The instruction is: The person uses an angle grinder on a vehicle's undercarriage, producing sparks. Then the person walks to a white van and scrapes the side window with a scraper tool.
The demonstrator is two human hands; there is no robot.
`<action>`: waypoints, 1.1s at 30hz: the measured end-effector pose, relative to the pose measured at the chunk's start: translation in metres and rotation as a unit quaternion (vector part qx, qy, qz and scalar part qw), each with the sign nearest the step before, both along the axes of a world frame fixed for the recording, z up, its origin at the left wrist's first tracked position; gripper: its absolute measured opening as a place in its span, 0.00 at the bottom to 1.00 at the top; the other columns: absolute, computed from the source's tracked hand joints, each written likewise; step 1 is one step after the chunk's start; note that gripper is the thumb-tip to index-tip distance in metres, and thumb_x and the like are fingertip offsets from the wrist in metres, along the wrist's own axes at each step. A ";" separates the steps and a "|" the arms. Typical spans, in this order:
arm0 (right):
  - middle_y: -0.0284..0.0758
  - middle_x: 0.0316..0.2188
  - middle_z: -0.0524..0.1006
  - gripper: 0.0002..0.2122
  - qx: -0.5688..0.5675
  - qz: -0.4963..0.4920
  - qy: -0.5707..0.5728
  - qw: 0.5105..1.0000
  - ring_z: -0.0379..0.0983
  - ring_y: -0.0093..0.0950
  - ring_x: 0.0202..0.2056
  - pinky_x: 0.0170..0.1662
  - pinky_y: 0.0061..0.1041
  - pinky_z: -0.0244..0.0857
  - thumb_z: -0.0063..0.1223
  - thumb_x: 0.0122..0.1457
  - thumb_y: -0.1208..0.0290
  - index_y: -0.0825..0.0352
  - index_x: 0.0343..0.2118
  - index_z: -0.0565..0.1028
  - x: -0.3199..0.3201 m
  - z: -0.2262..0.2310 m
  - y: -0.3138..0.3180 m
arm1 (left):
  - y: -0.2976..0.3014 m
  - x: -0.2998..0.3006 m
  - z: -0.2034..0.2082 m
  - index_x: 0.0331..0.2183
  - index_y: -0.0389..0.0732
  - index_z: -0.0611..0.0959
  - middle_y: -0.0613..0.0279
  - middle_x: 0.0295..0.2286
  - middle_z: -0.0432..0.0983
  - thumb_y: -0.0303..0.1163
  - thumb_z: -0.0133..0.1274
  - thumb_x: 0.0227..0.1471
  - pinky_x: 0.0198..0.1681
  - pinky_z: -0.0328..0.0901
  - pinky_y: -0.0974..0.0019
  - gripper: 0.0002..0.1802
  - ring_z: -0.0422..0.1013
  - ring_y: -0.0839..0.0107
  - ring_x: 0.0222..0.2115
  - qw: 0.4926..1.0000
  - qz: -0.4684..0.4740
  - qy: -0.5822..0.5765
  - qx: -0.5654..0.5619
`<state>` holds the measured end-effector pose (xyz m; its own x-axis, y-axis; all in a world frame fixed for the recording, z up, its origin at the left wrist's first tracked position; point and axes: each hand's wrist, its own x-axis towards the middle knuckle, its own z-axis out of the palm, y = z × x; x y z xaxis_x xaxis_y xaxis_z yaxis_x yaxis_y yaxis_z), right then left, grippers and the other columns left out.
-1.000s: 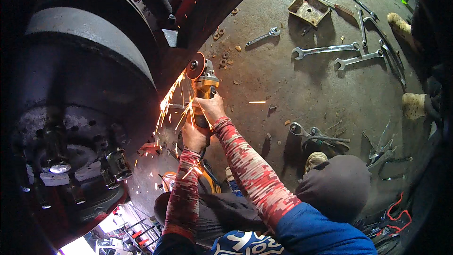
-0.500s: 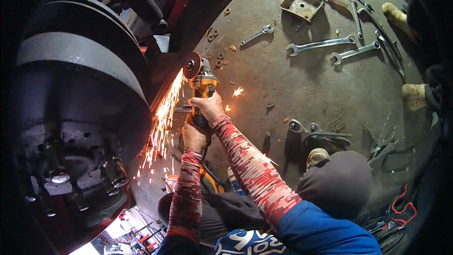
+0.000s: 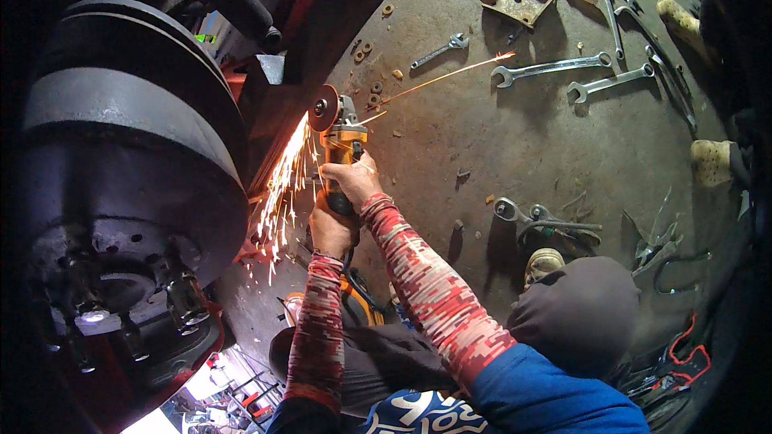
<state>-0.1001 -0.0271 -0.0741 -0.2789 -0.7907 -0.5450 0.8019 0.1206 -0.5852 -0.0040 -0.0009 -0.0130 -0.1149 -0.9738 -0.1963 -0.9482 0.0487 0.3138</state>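
Both hands, left hand [image 3: 331,229] near, right hand [image 3: 354,181] farther, clamp the angle grinder [image 3: 342,145]; its long axis runs near-to-far, disc [image 3: 324,108] pointing far-left.

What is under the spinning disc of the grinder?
Under the grinder disc, orange sparks spray down beside the big wheel drum. The exact spot the disc cuts is hidden by the disc and glare.

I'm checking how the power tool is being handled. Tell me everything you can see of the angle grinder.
The angle grinder has a yellow and dark body and a round reddish-brown disc at its far end, set against red metal beside the big dark wheel hub. Sparks stream down from the disc. The right hand grips the body from above; the left hand holds the rear handle. A dark cord runs down from it.
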 end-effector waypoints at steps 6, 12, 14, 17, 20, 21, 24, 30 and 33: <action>0.37 0.37 0.80 0.27 0.001 0.005 -0.033 0.999 0.78 0.27 0.37 0.43 0.29 0.74 0.71 0.41 0.70 0.69 0.45 0.73 0.003 0.004 0.003 | 0.000 0.006 0.002 0.44 0.41 0.79 0.47 0.37 0.83 0.41 0.72 0.35 0.44 0.72 0.53 0.33 0.80 0.50 0.42 0.999 -0.022 -0.030 -0.016; 0.38 0.40 0.80 0.30 0.025 0.026 -0.002 0.999 0.79 0.28 0.40 0.44 0.29 0.74 0.73 0.40 0.69 0.70 0.47 0.72 0.002 0.007 0.003 | -0.001 0.012 0.000 0.47 0.39 0.78 0.47 0.36 0.83 0.40 0.72 0.35 0.45 0.72 0.53 0.36 0.80 0.51 0.42 1.000 -0.018 -0.021 -0.001; 0.38 0.40 0.80 0.29 0.029 0.031 0.015 0.999 0.79 0.28 0.40 0.45 0.29 0.74 0.73 0.40 0.69 0.70 0.47 0.72 0.003 0.006 0.002 | 0.000 0.015 -0.001 0.47 0.37 0.78 0.46 0.37 0.82 0.39 0.72 0.35 0.45 0.72 0.55 0.36 0.80 0.52 0.43 1.000 -0.022 0.005 -0.011; 0.38 0.40 0.80 0.29 0.048 0.046 0.021 0.998 0.79 0.28 0.40 0.46 0.29 0.74 0.72 0.40 0.70 0.70 0.47 0.72 0.005 0.004 0.001 | -0.001 0.019 -0.005 0.48 0.37 0.77 0.46 0.38 0.82 0.38 0.72 0.35 0.45 0.72 0.54 0.36 0.79 0.51 0.42 0.999 -0.032 0.035 -0.007; 0.38 0.38 0.80 0.28 0.047 0.029 0.030 0.998 0.79 0.27 0.38 0.44 0.29 0.74 0.72 0.41 0.71 0.70 0.47 0.72 0.006 0.003 0.000 | -0.004 0.020 -0.007 0.48 0.37 0.77 0.47 0.38 0.82 0.39 0.72 0.36 0.44 0.72 0.54 0.37 0.80 0.50 0.41 1.000 -0.029 -0.003 -0.007; 0.37 0.38 0.80 0.27 0.053 0.031 0.035 0.998 0.79 0.27 0.38 0.43 0.29 0.74 0.72 0.41 0.71 0.70 0.46 0.73 0.005 0.003 0.000 | -0.005 0.018 -0.007 0.48 0.37 0.77 0.47 0.38 0.82 0.39 0.72 0.36 0.44 0.72 0.53 0.37 0.80 0.49 0.41 0.999 -0.038 -0.001 -0.006; 0.36 0.36 0.81 0.26 0.028 0.014 -0.015 0.999 0.78 0.26 0.35 0.42 0.28 0.74 0.72 0.41 0.71 0.70 0.45 0.73 0.004 0.001 0.001 | -0.004 0.010 -0.002 0.48 0.38 0.78 0.47 0.37 0.83 0.39 0.71 0.36 0.44 0.71 0.53 0.36 0.80 0.49 0.41 0.999 -0.048 -0.002 -0.009; 0.35 0.37 0.81 0.25 0.008 -0.014 0.018 1.000 0.78 0.24 0.35 0.42 0.27 0.74 0.71 0.42 0.72 0.70 0.45 0.73 0.003 -0.008 -0.005 | 0.004 -0.005 0.003 0.46 0.38 0.79 0.53 0.35 0.84 0.36 0.69 0.39 0.42 0.72 0.58 0.30 0.80 0.60 0.36 0.998 -0.052 0.012 -0.028; 0.35 0.38 0.80 0.26 0.019 -0.008 0.033 0.999 0.78 0.24 0.36 0.43 0.26 0.74 0.71 0.42 0.72 0.70 0.46 0.72 0.004 -0.015 -0.009 | -0.001 -0.004 -0.004 0.46 0.39 0.80 0.56 0.35 0.84 0.35 0.69 0.39 0.41 0.72 0.60 0.30 0.80 0.65 0.36 0.999 -0.018 0.032 0.006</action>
